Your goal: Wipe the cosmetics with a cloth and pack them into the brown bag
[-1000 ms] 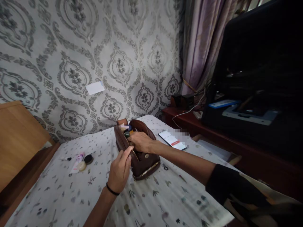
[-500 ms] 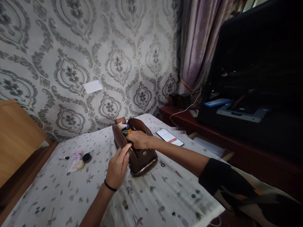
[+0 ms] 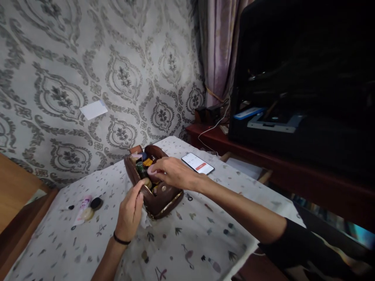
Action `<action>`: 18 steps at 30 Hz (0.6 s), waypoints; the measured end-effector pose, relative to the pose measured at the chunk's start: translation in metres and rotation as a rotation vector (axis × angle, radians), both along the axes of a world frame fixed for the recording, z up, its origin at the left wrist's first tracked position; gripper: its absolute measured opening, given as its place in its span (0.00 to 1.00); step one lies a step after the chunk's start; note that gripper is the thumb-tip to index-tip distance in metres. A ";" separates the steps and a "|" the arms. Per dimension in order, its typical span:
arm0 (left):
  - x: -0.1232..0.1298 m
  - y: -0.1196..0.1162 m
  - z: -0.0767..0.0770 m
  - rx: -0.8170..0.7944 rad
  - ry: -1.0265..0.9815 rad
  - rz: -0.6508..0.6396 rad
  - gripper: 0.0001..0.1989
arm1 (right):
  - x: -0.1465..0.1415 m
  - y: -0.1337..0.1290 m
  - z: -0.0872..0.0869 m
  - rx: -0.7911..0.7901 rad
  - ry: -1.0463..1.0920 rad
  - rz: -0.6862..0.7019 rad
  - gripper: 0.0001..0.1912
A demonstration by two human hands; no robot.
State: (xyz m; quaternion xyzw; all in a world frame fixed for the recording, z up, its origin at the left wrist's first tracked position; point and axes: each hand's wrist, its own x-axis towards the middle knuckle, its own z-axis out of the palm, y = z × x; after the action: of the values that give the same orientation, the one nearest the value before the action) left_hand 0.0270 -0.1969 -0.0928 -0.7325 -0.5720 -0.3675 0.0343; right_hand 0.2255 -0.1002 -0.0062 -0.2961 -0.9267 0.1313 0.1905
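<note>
A brown zip bag lies unzipped on the patterned white cloth, packed with small items. My left hand, a black band at its wrist, pinches the bag's near left edge by the zip. Over the opening, my right hand has its fingers closed on a round pink container, its kind unclear. Inside the bag, a dark green-capped bottle, a yellow item and a dark blue item show near the far end. My right hand hides part of the contents.
A phone with a lit screen lies right of the bag. On the left are a pink-and-white tube, a cream-coloured jar and a black round lid. A dark screen stands on the red-brown furniture at right.
My right hand has risen from deep inside the bag, and the pink container now shows at its fingers. My left hand still holds the bag's edge. The view has shifted to the right.
</note>
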 end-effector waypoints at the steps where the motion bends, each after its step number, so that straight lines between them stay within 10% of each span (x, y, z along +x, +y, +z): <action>1: 0.000 0.000 0.000 0.000 -0.003 0.004 0.20 | -0.004 0.003 0.000 0.021 -0.009 0.029 0.12; 18: -0.002 0.001 -0.003 -0.009 -0.036 -0.019 0.20 | -0.070 0.031 -0.007 0.207 -0.407 0.266 0.09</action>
State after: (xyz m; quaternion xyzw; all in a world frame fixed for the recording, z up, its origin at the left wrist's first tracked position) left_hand 0.0254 -0.1958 -0.0960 -0.7314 -0.5673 -0.3781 0.0171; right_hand 0.1556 -0.0694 -0.0135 -0.1707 -0.9853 -0.0027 0.0106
